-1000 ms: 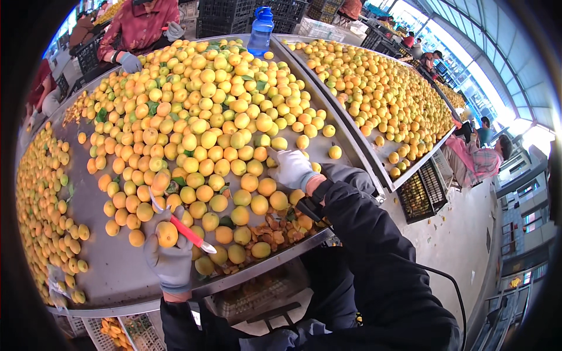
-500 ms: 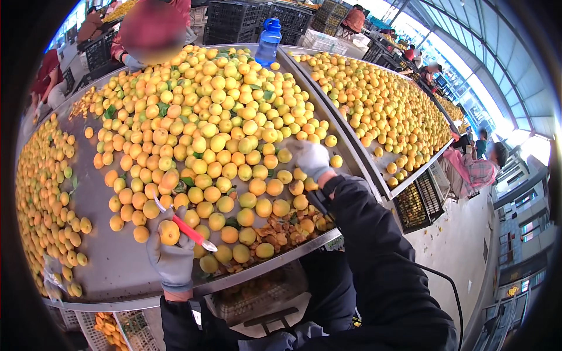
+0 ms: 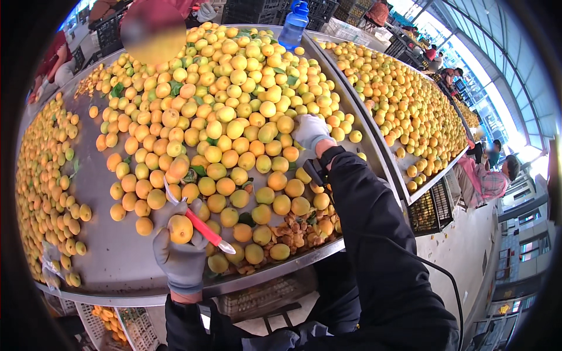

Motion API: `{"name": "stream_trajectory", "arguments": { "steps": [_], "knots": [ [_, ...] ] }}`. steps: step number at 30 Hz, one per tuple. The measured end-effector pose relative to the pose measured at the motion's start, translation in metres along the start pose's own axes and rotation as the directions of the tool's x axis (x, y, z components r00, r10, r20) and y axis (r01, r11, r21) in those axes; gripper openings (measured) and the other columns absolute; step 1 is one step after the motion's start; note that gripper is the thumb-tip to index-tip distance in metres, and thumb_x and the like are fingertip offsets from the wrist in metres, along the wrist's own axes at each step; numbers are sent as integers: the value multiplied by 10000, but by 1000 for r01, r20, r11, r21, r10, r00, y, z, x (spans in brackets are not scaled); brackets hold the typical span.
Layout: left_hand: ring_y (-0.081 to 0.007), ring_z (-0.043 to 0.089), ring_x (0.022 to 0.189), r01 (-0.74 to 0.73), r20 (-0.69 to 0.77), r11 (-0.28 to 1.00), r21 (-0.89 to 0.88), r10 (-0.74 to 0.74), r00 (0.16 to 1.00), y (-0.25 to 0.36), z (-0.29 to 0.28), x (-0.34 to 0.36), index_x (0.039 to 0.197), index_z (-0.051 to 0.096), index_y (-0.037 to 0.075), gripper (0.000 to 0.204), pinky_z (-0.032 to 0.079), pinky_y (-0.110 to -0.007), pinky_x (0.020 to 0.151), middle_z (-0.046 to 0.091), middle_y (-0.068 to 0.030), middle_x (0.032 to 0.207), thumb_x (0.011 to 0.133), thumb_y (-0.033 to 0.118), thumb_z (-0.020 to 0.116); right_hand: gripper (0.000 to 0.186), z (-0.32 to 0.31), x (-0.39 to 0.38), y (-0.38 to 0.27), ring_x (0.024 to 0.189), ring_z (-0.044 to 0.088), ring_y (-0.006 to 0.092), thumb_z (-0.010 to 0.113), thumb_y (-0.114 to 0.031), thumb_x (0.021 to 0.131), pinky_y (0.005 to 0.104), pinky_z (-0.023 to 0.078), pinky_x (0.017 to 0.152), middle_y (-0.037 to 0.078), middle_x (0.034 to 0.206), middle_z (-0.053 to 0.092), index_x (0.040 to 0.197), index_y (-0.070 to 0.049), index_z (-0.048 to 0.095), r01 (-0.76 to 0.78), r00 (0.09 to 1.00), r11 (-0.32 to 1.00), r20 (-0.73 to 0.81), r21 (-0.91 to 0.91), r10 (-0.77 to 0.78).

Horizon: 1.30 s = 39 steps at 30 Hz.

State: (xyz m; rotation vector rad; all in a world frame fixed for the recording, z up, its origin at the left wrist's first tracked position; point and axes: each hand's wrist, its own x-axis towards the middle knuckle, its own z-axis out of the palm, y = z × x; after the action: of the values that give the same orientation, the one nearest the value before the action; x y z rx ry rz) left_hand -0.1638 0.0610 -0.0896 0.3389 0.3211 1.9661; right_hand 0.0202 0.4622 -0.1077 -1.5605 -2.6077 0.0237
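My left hand [image 3: 180, 264], in a grey glove, is closed around a round yellow-orange fruit [image 3: 181, 229] near the table's front edge. The same hand keeps a red-handled knife [image 3: 205, 227], which slants behind the fruit. Its curved blade points up to the left, and a pale pointed tip sticks out at the lower right. My gloved right hand [image 3: 311, 131] is on the right side of a large fruit heap [image 3: 228, 111]. Its fingers curl down among the fruit, and what they hold is hidden. Orange-brown peelings [image 3: 295, 237] lie between my arms.
The metal table [image 3: 117, 257] has a raised rim. More fruit [image 3: 50, 193] lies at the left, and another loaded table [image 3: 398, 105] adjoins at the right. A blue bottle [image 3: 294, 26] stands at the back. Black crates [image 3: 432, 207] sit beyond. Other people work around.
My right hand has moved from a blurred reach to a place on the heap, with fingers curled down. The left hand still holds the fruit and knife. The whole view has shifted slightly.
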Motion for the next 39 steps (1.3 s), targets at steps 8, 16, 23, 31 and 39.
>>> {"name": "stream_trajectory", "arguments": {
  "steps": [8,16,23,31,39],
  "knots": [
    [-305,460,1340,-16,-125,1000,4,16,992,3,-8,-4,1370,499,-16,588,469,-428,1005,503,-233,1398,930,374,504,473,-37,-36,8,870,704,288,675,-323,747,368,537,780,168,951,728,1136,-57,714,-131,966,858,-129,497,223],
    [-316,455,1350,-18,-52,998,-55,16,999,6,-4,-9,1390,487,-10,599,417,-443,1064,481,-226,1434,931,373,509,312,-89,-99,-25,844,658,147,536,-239,938,263,523,652,53,954,709,1096,-11,677,-315,947,-475,308,821,-96],
    [-289,461,1320,-14,-91,999,-34,10,996,9,-8,-10,1409,473,5,609,438,-420,1019,466,-188,1450,927,375,517,167,-51,-104,-91,751,703,270,627,-157,766,398,539,630,126,821,712,842,-41,720,251,968,965,-7,77,-252],
    [-299,426,1373,-104,-113,994,-16,102,988,13,1,-10,1368,509,-11,531,462,-398,994,501,-205,1408,945,310,512,264,-47,-99,-127,814,702,332,652,-268,729,448,555,679,135,868,726,878,-72,747,202,952,967,262,-153,-157],
    [-295,399,1401,-82,-42,996,-43,80,996,19,-18,-7,1400,456,-6,559,498,-424,963,514,-108,1415,947,314,527,335,-128,-175,-38,748,694,221,749,-321,749,332,540,691,93,842,722,1044,-162,749,123,992,885,-25,450,-125]
  ]
}}
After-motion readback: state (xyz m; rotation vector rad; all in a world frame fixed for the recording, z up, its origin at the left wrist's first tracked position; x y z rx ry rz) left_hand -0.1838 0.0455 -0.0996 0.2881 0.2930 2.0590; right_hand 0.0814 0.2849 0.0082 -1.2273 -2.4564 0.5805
